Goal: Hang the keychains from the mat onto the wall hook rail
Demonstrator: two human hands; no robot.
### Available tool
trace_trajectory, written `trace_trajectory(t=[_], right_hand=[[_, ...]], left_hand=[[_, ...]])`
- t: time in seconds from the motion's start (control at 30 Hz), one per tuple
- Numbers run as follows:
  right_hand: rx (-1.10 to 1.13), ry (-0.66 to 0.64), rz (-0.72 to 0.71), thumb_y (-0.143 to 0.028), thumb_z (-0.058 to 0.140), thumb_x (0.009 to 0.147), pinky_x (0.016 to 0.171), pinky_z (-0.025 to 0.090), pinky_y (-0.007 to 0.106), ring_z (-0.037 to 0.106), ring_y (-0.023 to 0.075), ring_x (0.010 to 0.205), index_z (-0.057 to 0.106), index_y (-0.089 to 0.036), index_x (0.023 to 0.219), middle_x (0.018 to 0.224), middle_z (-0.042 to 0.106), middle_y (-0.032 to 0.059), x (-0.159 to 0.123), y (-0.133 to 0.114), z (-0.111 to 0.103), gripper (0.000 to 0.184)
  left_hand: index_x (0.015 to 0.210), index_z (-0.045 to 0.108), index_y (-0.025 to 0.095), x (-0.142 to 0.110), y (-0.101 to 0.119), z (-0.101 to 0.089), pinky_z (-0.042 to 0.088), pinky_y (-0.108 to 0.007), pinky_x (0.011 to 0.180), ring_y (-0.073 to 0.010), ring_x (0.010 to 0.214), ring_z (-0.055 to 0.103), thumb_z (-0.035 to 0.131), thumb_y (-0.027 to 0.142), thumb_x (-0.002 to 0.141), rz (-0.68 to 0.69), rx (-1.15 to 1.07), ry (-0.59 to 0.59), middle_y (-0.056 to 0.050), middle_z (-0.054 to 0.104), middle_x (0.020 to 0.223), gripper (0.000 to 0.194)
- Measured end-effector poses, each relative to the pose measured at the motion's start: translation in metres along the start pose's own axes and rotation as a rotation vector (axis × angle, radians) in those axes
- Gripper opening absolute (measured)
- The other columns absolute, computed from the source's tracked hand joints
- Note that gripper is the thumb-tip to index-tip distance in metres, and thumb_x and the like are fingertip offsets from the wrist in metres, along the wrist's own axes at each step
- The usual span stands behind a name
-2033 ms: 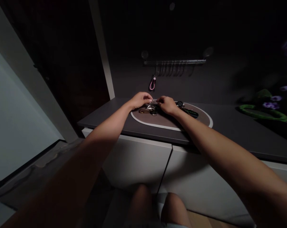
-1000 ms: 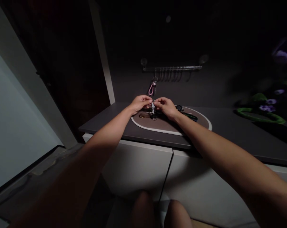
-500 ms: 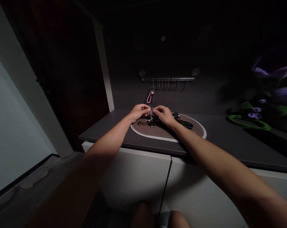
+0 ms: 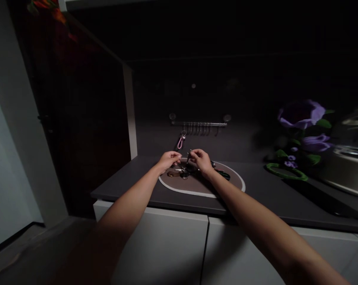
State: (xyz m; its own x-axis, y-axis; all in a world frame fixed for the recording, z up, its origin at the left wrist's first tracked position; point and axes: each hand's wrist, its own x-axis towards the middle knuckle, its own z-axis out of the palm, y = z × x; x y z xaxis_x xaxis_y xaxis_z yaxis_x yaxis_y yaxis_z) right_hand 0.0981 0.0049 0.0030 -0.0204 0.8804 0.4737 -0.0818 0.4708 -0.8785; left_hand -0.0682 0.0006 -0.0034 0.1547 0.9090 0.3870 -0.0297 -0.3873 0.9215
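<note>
Mat [image 4: 193,189] below, hands [image 4: 201,160] farther apart

Bare arms [image 4: 134,211] stretch forward over the desk [image 4: 119,180], left hand [image 4: 167,161] loosely curled, right hand [image 4: 201,161] pinched, the two near but apart

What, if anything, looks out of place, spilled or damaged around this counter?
Nothing looks spilled or plainly damaged. The one untidy spot is the jumble of keys on the oval mat, mildly odd because a pink-looped keychain hangs neatly from the hook rail above. It's too dim for finer detail.
</note>
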Motion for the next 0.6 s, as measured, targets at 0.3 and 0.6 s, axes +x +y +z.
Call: trace_trajectory(t=[0.3,0.6], right_hand=[[0.183,0.156,0.076,-0.02,0.061,0.069,0.053,0.049,0.022,0.052,0.0073,0.051,0.051,-0.016,0.07,0.055,0.053,-0.0038,0.046,-0.036,0.01,0.011],[0.226,0.249,0.139,-0.009,0.05,0.075,0.044,0.047,0.018,0.051,0.0065,0.045,0.05,-0.015,0.068,0.05,0.053,-0.0027,0.086,-0.041,0.032,0.009]], left_hand=[[0.074,0.062,0.012,0.001,-0.001,0.002,0.039,-0.018,0.048,-0.0074,0.055,0.053,0.069,0.031,0.063,-0.012,0.009,0.017,-0.003,0.062,0.067,0.023],[0.073,0.062,0.012,0.002,-0.001,0.002,0.039,-0.017,0.047,-0.007,0.055,0.053,0.067,0.027,0.065,-0.027,-0.013,0.047,-0.002,0.061,0.065,0.017]])
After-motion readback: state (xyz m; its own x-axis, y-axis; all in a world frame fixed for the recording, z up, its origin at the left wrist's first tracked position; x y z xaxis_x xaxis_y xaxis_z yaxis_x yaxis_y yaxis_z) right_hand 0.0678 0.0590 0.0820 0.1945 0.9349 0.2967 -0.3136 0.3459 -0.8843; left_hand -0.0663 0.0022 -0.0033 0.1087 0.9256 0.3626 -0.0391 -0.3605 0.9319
